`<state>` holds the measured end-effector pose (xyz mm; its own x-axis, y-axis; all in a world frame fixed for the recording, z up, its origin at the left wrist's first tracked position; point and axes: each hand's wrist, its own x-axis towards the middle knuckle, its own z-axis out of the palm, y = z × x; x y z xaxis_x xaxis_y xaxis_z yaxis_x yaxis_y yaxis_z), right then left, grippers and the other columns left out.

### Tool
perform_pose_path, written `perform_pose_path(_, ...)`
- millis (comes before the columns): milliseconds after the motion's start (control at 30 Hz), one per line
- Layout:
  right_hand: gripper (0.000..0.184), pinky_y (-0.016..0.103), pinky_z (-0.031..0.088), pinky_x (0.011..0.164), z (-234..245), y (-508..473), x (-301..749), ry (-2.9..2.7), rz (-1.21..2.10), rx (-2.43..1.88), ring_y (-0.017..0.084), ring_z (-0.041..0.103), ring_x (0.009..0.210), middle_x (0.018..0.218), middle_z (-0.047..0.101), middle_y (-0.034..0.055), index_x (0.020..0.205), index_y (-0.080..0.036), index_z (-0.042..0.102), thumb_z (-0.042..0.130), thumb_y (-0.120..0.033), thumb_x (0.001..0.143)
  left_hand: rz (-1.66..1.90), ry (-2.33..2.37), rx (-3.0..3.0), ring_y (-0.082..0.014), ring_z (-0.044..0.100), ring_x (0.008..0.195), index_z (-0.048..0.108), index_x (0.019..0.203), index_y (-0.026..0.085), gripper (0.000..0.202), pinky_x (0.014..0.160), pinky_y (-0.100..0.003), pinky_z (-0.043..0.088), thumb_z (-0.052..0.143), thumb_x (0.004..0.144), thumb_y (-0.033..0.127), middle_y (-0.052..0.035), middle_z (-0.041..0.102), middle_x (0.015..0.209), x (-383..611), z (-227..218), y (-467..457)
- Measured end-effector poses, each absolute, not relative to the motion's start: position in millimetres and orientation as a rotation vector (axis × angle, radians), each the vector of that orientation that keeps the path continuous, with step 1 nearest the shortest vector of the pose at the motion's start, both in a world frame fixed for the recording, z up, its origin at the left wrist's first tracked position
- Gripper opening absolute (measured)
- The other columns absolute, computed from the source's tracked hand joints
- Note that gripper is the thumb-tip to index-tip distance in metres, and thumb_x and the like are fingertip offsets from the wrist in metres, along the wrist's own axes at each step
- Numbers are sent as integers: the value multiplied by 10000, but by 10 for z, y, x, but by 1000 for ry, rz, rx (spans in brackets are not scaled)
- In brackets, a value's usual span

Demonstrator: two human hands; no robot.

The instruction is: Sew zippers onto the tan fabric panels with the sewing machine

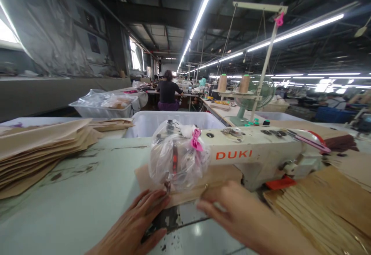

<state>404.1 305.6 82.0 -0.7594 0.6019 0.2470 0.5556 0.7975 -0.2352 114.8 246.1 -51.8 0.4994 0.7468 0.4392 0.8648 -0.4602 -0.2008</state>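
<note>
A white sewing machine [255,156] marked DUKI stands across the table, its head wrapped in a clear plastic bag [176,156] tied with a pink ribbon. A tan fabric piece [185,198] lies under the needle. My left hand [136,224] rests flat on the near edge of that piece, fingers stretched toward the presser foot. My right hand [232,212] lies on the same piece just right of the needle, fingers curled and pressing it down; its fingertips are blurred.
A stack of tan cut pieces [37,150] lies at the left, another pile [324,208] at the right. A white plastic bin [174,121] stands behind the machine. Thread cones [233,84] sit on a stand. A person in black [168,92] sits far ahead.
</note>
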Motion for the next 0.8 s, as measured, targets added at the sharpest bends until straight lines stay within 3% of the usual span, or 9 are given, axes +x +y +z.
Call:
perform_pose_path(67, 421, 264, 550, 688, 1446, 3085, 4102, -2354, -53, -828, 140, 696, 737, 928, 737, 23, 804, -203, 714, 414, -384, 1038, -369, -1380, -2356, -289, 527, 1319, 295, 1542, 327, 674, 1015, -414, 525, 540, 940, 506, -16, 458, 1521, 1162, -539, 2466)
perform_pose_path(167, 411, 411, 513, 898, 2124, 3442, 3991, -2264, -477, -714, 218, 675, 1008, 1341, 596, 87, 1157, -167, 677, 411, -454, 1031, -345, -1424, -2344, -298, 527, 1317, 294, 1540, 341, 661, 994, -416, 536, 529, 945, 507, -16, 442, 1533, 1184, -560, 2473)
perform_pose_path(233, 479, 440, 469, 949, 2304, 3789, 3850, -2438, -531, -696, 229, 651, 1045, 1284, 616, 112, 1226, -116, 630, 395, -485, 1032, -349, -1425, -2328, -295, 541, 1303, 295, 1540, 338, 666, 979, -399, 545, 535, 942, 505, -21, 455, 1526, 1190, -568, 2462)
perform_pose_path(333, 505, 328, 462, 864, 2288, 4206, 3715, -2674, -528, -679, 152, 632, 871, 966, 655, 63, 958, -79, 693, 404, -487, 1028, -332, -1413, -2317, -291, 553, 1290, 294, 1542, 327, 668, 972, -386, 547, 530, 943, 506, -28, 476, 1509, 1187, -569, 2428)
perform_pose_path(433, 425, 258, 406, 710, 2185, 4376, 3795, -2625, -708, -640, 98, 508, 689, 761, 539, 8, 634, -124, 608, 489, -311, 996, -320, -1412, -2297, -285, 563, 1277, 271, 1552, 309, 683, 961, -374, 550, 511, 948, 521, -39, 474, 1505, 1191, -546, 2400)
perform_pose_path(500, 394, 283, 360, 699, 2153, 4395, 3969, -2476, -894, -686, 102, 435, 657, 693, 477, 0, 566, -132, 554, 483, -143, 954, -319, -1410, -2288, -279, 571, 1266, 257, 1556, 302, 694, 952, -365, 553, 500, 950, 538, -42, 469, 1503, 1200, -522, 2395)
perform_pose_path(567, 410, 312, 331, 706, 2155, 4396, 4239, -2343, -989, -794, 101, 396, 641, 657, 459, 0, 550, -128, 553, 468, -94, 949, -320, -1415, -2285, -280, 571, 1263, 253, 1557, 297, 705, 944, -366, 558, 494, 948, 556, -43, 464, 1501, 1208, -507, 2399)
perform_pose_path(667, 497, 311, 333, 653, 2201, 4463, 4867, -2345, -739, -965, 88, 411, 594, 688, 556, 44, 559, -134, 623, 475, -258, 1017, -337, -1432, -2288, -287, 571, 1261, 249, 1558, 302, 716, 936, -374, 566, 492, 942, 573, -38, 463, 1498, 1212, -518, 2415)
perform_pose_path(800, 745, 292, 370, 591, 2196, 4771, 5986, -1868, -548, -1240, 115, 539, 616, 762, 681, 176, 454, -166, 677, 315, -464, 1034, -357, -1484, -2345, -294, 547, 1289, 252, 1557, 310, 710, 975, -395, 547, 498, 942, 565, -34, 443, 1519, 1214, -542, 2431)
